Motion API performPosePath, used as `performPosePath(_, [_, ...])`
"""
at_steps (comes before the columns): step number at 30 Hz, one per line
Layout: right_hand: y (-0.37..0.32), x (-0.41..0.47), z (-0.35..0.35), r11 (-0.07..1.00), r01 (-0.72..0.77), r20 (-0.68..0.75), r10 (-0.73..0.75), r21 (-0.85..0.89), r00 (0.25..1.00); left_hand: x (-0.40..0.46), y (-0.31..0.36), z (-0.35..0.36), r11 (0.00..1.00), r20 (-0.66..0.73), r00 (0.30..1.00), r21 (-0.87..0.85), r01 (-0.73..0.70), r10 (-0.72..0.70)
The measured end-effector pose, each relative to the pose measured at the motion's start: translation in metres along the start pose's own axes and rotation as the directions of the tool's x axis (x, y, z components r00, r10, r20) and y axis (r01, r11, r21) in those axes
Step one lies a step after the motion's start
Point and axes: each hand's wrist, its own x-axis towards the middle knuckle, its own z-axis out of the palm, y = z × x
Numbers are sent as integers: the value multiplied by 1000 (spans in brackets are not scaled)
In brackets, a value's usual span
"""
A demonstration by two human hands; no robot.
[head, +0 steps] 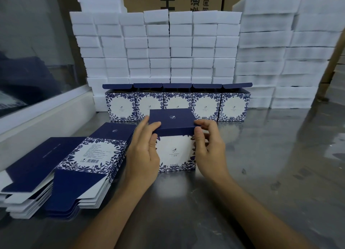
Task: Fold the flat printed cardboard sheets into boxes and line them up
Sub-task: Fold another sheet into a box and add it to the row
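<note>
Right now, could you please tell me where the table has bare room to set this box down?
Bare steel table lies right of the held box, in front of the foam stacks, and next to the last box in the row of five folded boxes. The left is crowded with flat sheets. Both hands, left and right, fill the middle.

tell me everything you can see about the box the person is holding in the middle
The box in the hands looks like printed cardboard: a white front panel with a small logo, framed by blue leaf print, under a plain navy lid flap bearing a small white emblem. It stands upright on the shiny metal table, in front of the row of five finished boxes. The lid flap is folded over the top. The left hand holds the left side, fingers on the lid; the right hand pinches the lid's right front corner.
</note>
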Motion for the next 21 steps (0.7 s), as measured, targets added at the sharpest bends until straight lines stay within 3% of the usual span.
performPosePath(6, [2,-8,2,999,-16,148,22,-39,989,-6,-3,1,981,35,981,-16,192,-192])
performPosePath(13, [-2,-15,9,995,-61,357,84,-75,930,-11,-3,6,924,-29,952,234,304,-306])
performPosePath(18, [4,-15,16,977,-206,358,211,-54,910,-10,-3,10,910,-57,941,241,337,-334])
performPosePath(21, [18,-9,15,928,-351,265,371,-122,890,-10,-3,7,925,-35,948,210,316,-316])
